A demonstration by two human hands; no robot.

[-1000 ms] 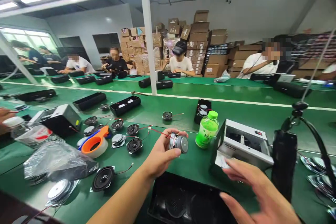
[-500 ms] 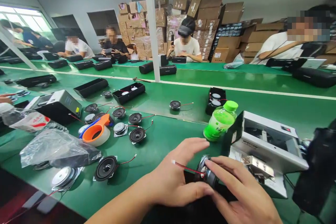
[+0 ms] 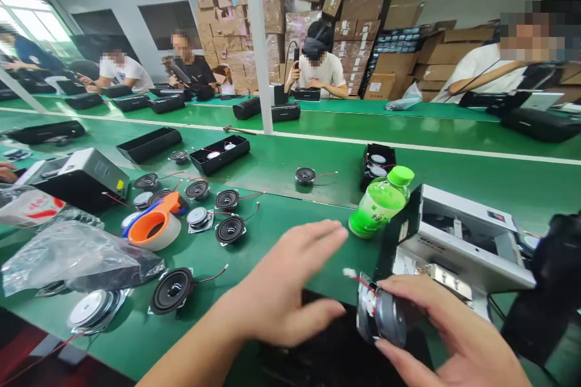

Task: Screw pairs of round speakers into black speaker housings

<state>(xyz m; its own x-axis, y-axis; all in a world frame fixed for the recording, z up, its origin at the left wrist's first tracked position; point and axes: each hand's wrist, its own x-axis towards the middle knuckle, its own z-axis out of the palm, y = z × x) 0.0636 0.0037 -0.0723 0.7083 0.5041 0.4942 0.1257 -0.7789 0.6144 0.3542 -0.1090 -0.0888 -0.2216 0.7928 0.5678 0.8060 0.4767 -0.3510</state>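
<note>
My right hand (image 3: 449, 332) grips a round speaker driver (image 3: 380, 312) by its magnet side, the thumb below and the fingers on top. The driver is tipped on edge, its metal frame facing left, and a short red wire with a white plug sticks out at its top. To the left, my left hand (image 3: 290, 284) is open with its thumb and fingers spread, apart from the driver. Below both hands is a dark, flat surface (image 3: 327, 344), partly hidden. A loose black-coned speaker driver (image 3: 172, 291) lies on the green table left of my left forearm.
A green drink bottle (image 3: 381, 202) stands beside a white-and-black machine (image 3: 467, 242) at right. Several drivers, an orange tape dispenser (image 3: 154, 227) and a plastic bag (image 3: 82, 254) lie at left. Black speaker housings (image 3: 221, 154) stand farther back. Co-workers (image 3: 318, 66) sit across the table.
The driver has moved right and been turned in my right hand. My left hand, close around it before, is now apart from it with fingers spread. The view has shifted slightly.
</note>
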